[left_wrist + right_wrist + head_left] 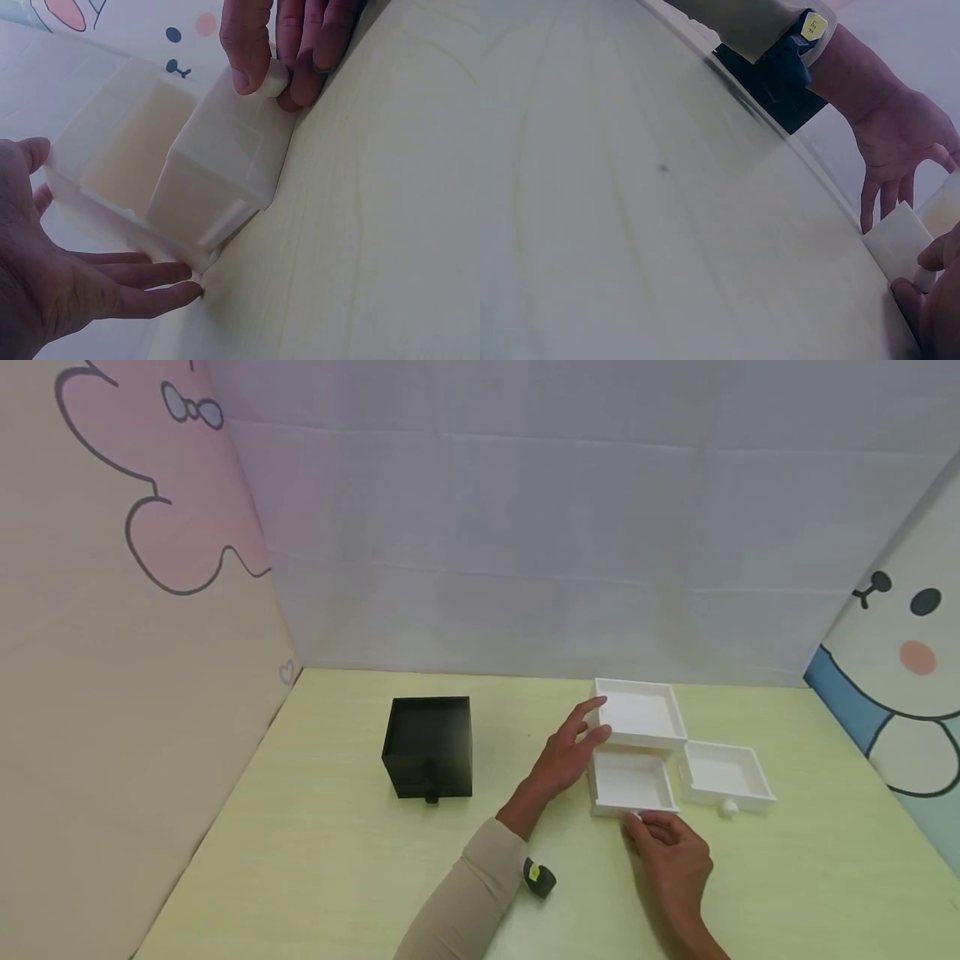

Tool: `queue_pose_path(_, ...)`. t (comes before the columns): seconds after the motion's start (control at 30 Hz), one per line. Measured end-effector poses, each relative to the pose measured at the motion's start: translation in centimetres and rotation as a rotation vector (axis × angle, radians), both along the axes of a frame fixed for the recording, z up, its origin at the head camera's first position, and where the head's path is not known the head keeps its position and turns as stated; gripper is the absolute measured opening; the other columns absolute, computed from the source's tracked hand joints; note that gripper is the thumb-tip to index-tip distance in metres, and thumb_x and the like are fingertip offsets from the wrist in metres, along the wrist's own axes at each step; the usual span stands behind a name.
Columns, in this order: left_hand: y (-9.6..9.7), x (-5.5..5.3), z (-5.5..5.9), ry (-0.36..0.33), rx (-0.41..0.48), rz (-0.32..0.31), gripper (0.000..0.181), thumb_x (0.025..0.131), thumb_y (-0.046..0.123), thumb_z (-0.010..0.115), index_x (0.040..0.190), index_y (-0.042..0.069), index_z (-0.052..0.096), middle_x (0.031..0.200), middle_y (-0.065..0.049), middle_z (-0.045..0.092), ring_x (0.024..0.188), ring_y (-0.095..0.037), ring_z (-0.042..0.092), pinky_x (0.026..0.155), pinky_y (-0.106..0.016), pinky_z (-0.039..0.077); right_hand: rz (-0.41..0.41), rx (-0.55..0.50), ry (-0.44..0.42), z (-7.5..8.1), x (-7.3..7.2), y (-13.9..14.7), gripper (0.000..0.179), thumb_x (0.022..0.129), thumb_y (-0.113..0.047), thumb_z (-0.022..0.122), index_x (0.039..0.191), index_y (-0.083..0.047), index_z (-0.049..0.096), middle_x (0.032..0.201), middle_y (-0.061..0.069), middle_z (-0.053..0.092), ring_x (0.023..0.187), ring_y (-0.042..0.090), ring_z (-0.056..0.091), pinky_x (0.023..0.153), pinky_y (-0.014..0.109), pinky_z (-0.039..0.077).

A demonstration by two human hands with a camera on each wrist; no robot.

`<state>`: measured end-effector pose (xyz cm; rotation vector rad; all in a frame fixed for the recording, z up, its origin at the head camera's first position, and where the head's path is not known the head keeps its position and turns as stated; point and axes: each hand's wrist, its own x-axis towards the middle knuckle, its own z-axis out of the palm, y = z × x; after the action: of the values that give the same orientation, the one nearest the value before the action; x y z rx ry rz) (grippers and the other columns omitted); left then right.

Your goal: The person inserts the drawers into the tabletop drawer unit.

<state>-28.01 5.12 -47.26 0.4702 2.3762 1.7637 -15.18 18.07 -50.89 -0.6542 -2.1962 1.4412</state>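
A white box (637,714) with an open top stands at the right of the table. My left hand (567,754) rests against its left side, fingers spread and mostly straight, thumb near the front corner. Out of the box's front juts a white drawer (633,781), whose hollow inside shows. My right hand (671,856) pinches the small white knob (276,78) on the drawer's front between thumb and fingers. In the right wrist view, the drawer (901,238) is partly hidden behind that hand.
Right of the box lies a second white drawer (726,772), its round knob facing front. To the left stands a black box (427,747) with a dark knob. White sheeting (480,527) hangs behind the pale yellow table (322,860), between printed side panels.
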Motion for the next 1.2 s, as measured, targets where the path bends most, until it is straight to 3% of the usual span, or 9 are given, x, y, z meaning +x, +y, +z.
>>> queue_pose_path(0.6, 0.1, -0.16, -0.09, 0.003, -0.008, 0.009, 0.043, 0.091, 0.059, 0.042, 0.132, 0.06, 0.032, 0.14, 0.008, 0.044, 0.126, -0.02, 0.045, 0.089, -0.052, 0.041, -0.003, 0.012, -0.003, 0.46, -0.37, -0.2, 0.02, 0.077, -0.021, 0.079, 0.084, -0.004, 0.07, 0.071, 0.007, 0.07, 0.056, 0.005, 0.065, 0.051, 0.015, 0.047)
queue_pose_path(1.2, 0.19, -0.2, -0.29, -0.004, -0.032, 0.007, 0.042, 0.091, 0.061, 0.041, 0.131, 0.062, 0.03, 0.14, 0.009, 0.044, 0.126, -0.019, 0.045, 0.091, -0.051, 0.041, -0.02, 0.033, -0.047, 0.56, -0.81, 0.03, 0.023, 0.075, -0.026, 0.08, 0.085, -0.006, 0.071, 0.066, 0.0, 0.07, 0.055, 0.002, 0.064, 0.054, 0.012, 0.044)
